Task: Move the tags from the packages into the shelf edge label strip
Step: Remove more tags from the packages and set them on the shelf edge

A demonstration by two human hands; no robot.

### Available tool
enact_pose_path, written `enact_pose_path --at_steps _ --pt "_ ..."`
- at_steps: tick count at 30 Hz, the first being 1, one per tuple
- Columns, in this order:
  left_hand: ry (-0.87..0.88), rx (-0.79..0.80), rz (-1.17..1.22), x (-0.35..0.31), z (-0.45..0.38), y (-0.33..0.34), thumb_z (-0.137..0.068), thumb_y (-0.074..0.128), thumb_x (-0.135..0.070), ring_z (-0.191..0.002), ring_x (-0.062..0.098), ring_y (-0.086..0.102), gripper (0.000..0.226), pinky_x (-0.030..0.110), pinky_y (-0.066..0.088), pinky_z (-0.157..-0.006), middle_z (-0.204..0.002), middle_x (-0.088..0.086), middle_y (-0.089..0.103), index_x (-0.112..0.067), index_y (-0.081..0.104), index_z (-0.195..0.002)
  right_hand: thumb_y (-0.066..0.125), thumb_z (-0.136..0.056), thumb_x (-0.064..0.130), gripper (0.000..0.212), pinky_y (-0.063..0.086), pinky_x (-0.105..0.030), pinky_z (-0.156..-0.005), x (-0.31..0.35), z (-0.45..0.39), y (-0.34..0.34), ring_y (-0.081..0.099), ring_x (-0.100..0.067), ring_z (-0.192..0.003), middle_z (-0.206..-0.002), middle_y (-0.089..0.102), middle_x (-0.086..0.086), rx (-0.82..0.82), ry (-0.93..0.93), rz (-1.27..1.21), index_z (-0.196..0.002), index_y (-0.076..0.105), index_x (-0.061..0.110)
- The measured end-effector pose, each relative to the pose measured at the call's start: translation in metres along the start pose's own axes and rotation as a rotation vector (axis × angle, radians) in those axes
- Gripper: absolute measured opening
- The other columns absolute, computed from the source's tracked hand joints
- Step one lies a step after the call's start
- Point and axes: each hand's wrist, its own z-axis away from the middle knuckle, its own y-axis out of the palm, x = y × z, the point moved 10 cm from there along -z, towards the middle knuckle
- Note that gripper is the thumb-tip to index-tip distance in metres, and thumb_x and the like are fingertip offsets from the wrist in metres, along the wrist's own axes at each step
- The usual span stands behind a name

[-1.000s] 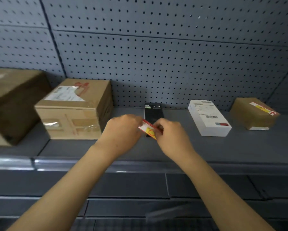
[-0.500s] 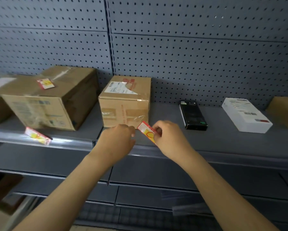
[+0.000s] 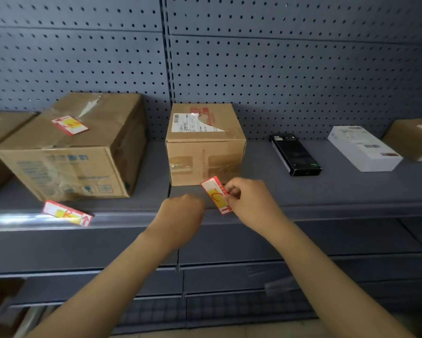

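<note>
My right hand (image 3: 249,203) pinches a red-and-yellow tag (image 3: 216,194) by its right edge, fingers curled round it, the card tilted with its lower end down at the shelf edge label strip (image 3: 327,212). My left hand (image 3: 180,213) hovers just left of the tag, fingers curled in a loose fist and holding nothing I can see; whether it touches the strip I cannot tell. Directly beyond both hands stands a small cardboard package (image 3: 205,145) bearing a white shipping label, the tag's upper corner overlapping its front face. Far to the left of my left hand, a second tag (image 3: 67,213) sits slanted in the glossy strip, in front of a large cardboard package (image 3: 76,152) that carries a third tag (image 3: 69,125) on its top. Beyond and to the right of my right hand lie a black box (image 3: 295,153), then a white box (image 3: 363,147), and a brown package (image 3: 412,139) at the frame edge.
</note>
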Motion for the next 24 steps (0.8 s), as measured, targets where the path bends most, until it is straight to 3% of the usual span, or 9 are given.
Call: enact_pose_path --at_steps 5,16,24 --pt "-0.022 0.032 0.023 -0.003 -0.001 0.002 -0.091 0.046 -0.010 -0.097 0.028 0.065 0.025 0.033 0.048 -0.070 -0.108 0.008 0.067 -0.015 0.066 -0.105 0.065 -0.085 0.011 0.010 0.057 -0.037 -0.072 0.005 -0.006 0.004 0.064 -0.015 -0.077 -0.092 0.073 -0.003 0.010 -0.047 0.021 -0.093 0.070 0.014" --pt "0.025 0.060 0.010 -0.014 0.006 0.004 -0.091 0.043 -0.004 -0.092 0.029 0.065 0.021 0.030 0.040 -0.062 -0.105 0.010 0.065 -0.011 0.062 -0.096 0.062 -0.085 0.013 0.009 0.056 -0.043 -0.066 0.001 -0.010 0.025 0.065 -0.020 -0.075 -0.087 0.071 -0.003 0.059 -0.146 0.075 -0.089 0.069 0.018" --pt "-0.033 0.033 0.077 -0.009 0.012 0.003 -0.093 0.045 -0.008 -0.096 0.024 0.065 0.028 0.032 0.052 -0.077 -0.113 0.006 0.065 -0.018 0.062 -0.112 0.058 -0.088 0.013 0.014 0.054 -0.040 -0.069 0.009 -0.009 0.047 0.062 -0.021 -0.082 -0.093 0.067 -0.003 0.161 -0.164 0.140 -0.092 0.070 0.020"
